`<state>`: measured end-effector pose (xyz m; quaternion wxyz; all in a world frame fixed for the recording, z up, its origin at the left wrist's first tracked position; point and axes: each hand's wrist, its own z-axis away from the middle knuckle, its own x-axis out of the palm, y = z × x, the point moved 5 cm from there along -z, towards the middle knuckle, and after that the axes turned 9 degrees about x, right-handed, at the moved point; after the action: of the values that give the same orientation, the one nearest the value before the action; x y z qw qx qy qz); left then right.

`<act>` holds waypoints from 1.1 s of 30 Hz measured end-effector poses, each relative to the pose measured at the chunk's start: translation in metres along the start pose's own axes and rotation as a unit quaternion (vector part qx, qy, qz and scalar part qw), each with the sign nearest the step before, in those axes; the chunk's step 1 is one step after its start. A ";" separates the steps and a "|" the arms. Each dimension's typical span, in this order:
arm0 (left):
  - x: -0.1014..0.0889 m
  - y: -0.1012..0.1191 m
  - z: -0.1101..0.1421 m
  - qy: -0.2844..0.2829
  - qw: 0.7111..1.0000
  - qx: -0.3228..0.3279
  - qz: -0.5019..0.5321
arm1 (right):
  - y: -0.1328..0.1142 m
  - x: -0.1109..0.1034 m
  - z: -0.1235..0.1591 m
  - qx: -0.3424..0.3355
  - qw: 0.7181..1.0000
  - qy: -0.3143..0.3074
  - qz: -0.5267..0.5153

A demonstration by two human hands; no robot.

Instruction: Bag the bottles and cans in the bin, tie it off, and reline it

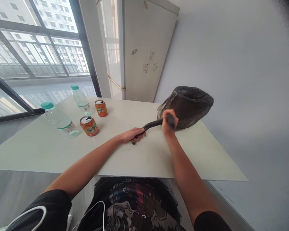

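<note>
A black plastic bag (188,104) stands puffed open at the far right of the white table (62,150). Its lower end is twisted into a thin dark tail (152,124) that runs left along the tabletop. My left hand (132,134) is closed on the end of that tail, resting on the table. Farther along the twisted tail, where it meets the bag's body, my right hand (169,121) is closed around it, slightly blurred.
Two clear water bottles with green caps (60,120) (81,100) and two orange drink cans (89,126) (101,108) stand at the table's left. A white fridge (139,48) rises behind the table, and a large window (33,51) is at left.
</note>
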<state>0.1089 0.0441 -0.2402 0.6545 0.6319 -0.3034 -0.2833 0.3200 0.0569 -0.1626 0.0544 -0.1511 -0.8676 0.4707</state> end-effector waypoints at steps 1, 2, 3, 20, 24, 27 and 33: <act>0.003 -0.004 -0.001 -0.011 0.997 -0.017 0.074 | -0.005 0.010 0.007 -0.065 0.992 -0.060 0.088; 0.006 -0.007 -0.002 -0.016 0.991 -0.028 0.131 | -0.008 0.021 0.016 -0.133 0.970 -0.110 0.171; 0.007 -0.009 -0.003 -0.015 0.985 -0.035 0.170 | -0.010 0.032 0.025 -0.190 0.941 -0.145 0.240; 0.019 0.011 0.006 -0.056 0.989 0.011 0.136 | 0.022 0.017 0.005 -0.051 0.990 0.086 0.103; 0.020 0.006 0.006 -0.100 0.984 -0.041 0.142 | 0.045 0.027 0.003 0.171 0.969 0.006 -0.176; 0.017 0.004 0.007 -0.122 0.976 -0.049 0.174 | 0.038 0.049 0.012 0.268 0.890 -0.109 -0.351; 0.013 0.007 0.011 -0.151 0.965 -0.086 0.196 | 0.031 0.046 0.008 0.255 0.893 -0.098 -0.358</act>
<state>0.1088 0.0269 -0.2327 0.6955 0.4515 -0.4912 -0.2668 0.2810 0.0812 -0.1953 0.1710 0.2357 -0.7141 0.6366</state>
